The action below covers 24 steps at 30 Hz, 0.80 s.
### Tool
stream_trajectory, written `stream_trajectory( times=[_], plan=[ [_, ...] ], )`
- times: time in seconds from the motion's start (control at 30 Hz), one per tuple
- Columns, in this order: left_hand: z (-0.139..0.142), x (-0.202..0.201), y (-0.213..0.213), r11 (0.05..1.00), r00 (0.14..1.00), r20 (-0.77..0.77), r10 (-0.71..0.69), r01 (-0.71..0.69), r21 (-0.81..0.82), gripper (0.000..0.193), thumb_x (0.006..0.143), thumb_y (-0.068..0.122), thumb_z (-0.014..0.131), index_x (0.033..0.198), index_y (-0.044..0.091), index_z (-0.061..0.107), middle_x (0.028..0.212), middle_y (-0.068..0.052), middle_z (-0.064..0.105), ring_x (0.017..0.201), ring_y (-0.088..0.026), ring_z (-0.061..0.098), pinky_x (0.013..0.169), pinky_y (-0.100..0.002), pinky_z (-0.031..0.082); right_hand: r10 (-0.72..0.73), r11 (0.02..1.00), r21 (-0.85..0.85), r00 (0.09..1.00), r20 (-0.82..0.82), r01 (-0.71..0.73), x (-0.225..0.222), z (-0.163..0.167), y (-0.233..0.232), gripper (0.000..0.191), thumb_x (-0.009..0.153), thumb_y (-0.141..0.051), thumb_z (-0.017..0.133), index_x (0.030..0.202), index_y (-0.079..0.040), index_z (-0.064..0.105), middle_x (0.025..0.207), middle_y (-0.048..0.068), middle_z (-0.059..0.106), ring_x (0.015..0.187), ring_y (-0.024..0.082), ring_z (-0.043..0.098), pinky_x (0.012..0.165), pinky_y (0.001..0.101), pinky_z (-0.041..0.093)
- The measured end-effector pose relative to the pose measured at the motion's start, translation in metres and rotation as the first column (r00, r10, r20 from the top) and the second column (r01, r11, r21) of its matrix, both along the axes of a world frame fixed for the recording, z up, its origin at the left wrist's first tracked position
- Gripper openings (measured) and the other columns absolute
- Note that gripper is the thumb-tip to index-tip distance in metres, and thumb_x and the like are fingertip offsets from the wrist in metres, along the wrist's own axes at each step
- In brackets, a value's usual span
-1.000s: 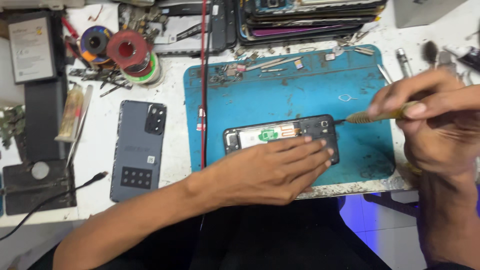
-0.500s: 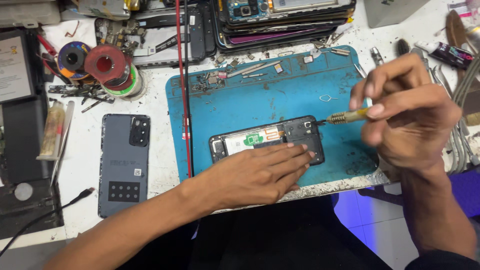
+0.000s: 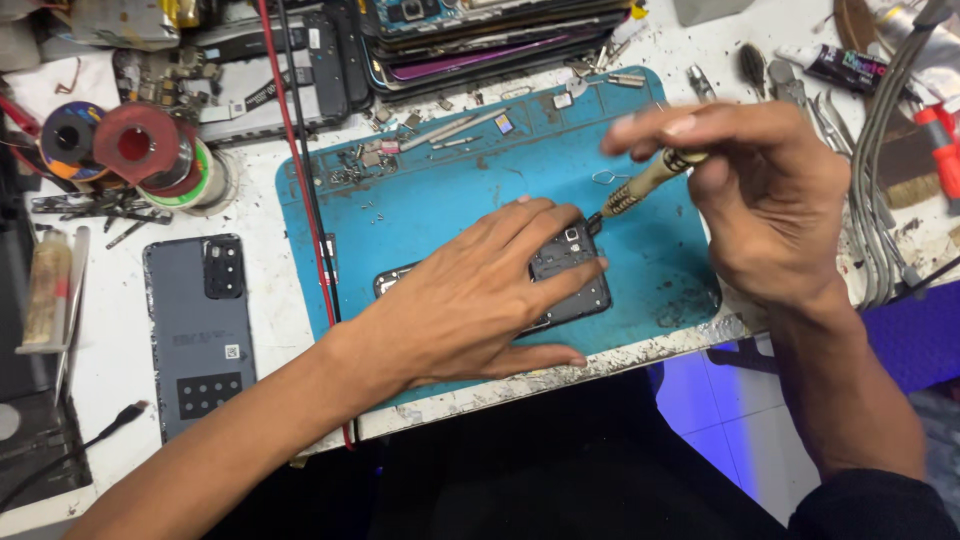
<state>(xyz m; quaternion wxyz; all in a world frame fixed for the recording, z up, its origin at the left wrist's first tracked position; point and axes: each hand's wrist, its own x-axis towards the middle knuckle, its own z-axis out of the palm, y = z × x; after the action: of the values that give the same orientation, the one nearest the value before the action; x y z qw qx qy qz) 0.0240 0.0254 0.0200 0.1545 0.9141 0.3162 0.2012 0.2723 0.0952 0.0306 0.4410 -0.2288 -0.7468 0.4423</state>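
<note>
An opened phone (image 3: 572, 275) with its back removed lies on a blue work mat (image 3: 450, 190). My left hand (image 3: 470, 295) lies flat over most of the phone and presses it down. My right hand (image 3: 760, 200) grips a small screwdriver (image 3: 645, 183) with a pale handle. Its tip touches the phone's upper right corner, close to my left fingertips.
A grey phone back cover (image 3: 197, 335) lies left of the mat. Solder and wire spools (image 3: 135, 150) sit at the far left, a stack of phones (image 3: 480, 30) at the back. Red and black cables (image 3: 305, 190) cross the mat's left edge. Tweezers and tools (image 3: 800, 80) lie right.
My left hand slid further over the phone, covering more of it. My right hand tilted the screwdriver and brought its tip to the phone's upper right corner. The view shifted.
</note>
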Motion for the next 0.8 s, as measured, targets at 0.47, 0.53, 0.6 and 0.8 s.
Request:
stream_trajectory(
  times=[0.47,0.53,0.6,0.8],
  plan=[
    [0.0,0.003,0.004,0.997,0.999,-0.019,-0.029,0.028,-0.07,0.073,0.087,0.063,0.068,0.134,0.007,0.063,0.135,-0.029,0.049,0.131,-0.045,0.048,0.119,-0.057,0.035,-0.039,0.999,-0.016,0.999,0.009,0.039,0.002,-0.003,0.0,0.02,0.102,-0.015,0.064,0.114,-0.004,0.053,0.11,0.013,0.066,0.1,0.023,0.073,0.092,0.0345,0.067],
    [0.0,0.002,0.005,0.996,0.999,-0.006,-0.041,0.041,-0.08,0.071,0.089,0.061,0.068,0.133,0.006,0.064,0.133,-0.029,0.05,0.13,-0.045,0.049,0.119,-0.056,0.036,-0.051,0.999,0.003,0.998,0.037,0.051,0.002,-0.003,-0.001,0.026,0.101,-0.02,0.062,0.118,-0.002,0.053,0.113,0.015,0.065,0.105,0.025,0.071,0.097,0.0359,0.066],
    [-0.001,0.0,0.007,0.995,0.999,0.001,-0.053,0.053,-0.081,0.068,0.092,0.059,0.067,0.134,0.005,0.064,0.132,-0.028,0.05,0.129,-0.044,0.05,0.118,-0.054,0.039,-0.025,0.994,0.103,0.999,0.023,0.023,0.003,-0.003,-0.001,0.034,0.098,-0.023,0.067,0.121,-0.002,0.053,0.119,0.016,0.059,0.104,0.025,0.068,0.094,0.0344,0.064],
    [-0.006,-0.003,0.013,0.993,0.996,0.025,-0.08,0.082,-0.085,0.059,0.094,0.054,0.067,0.131,0.009,0.066,0.128,-0.025,0.052,0.123,-0.043,0.053,0.116,-0.055,0.038,-0.127,0.988,-0.077,0.99,0.058,0.131,0.003,-0.006,-0.001,0.031,0.099,-0.024,0.062,0.117,-0.003,0.049,0.106,0.014,0.069,0.1,0.024,0.076,0.091,0.0351,0.069]
  ],
)
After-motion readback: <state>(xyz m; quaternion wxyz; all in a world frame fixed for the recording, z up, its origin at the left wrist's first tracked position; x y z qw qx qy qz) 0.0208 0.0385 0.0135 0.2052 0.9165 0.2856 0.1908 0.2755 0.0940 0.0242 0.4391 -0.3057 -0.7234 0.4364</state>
